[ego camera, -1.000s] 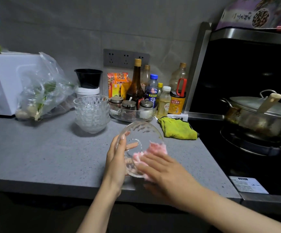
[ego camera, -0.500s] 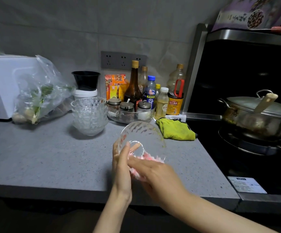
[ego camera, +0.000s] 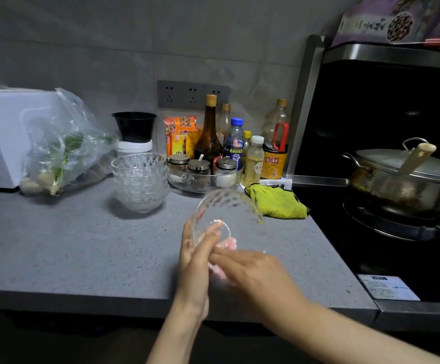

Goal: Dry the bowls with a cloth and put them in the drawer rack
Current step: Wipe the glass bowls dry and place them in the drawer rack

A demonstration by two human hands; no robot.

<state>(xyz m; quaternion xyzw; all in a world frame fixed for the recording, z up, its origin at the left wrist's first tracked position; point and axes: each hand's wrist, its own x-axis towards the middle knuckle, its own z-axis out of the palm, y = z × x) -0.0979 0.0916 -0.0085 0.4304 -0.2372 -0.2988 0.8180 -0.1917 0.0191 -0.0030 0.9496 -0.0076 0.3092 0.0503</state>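
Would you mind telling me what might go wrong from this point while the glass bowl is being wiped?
The glass bowl is held tilted in the air by the left hand alone, near the countertop's front edge; a slipped grip could drop and break it. The motion-blurred right hand presses the pink cloth against it, so a hard wipe might knock it loose.

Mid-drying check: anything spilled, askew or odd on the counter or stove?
Nothing visibly spilled or broken. Only oddities: a wooden handle sticks out over the pot lid, and a green rag lies crumpled at the counter edge beside the stove. The bowl stack stands straight.
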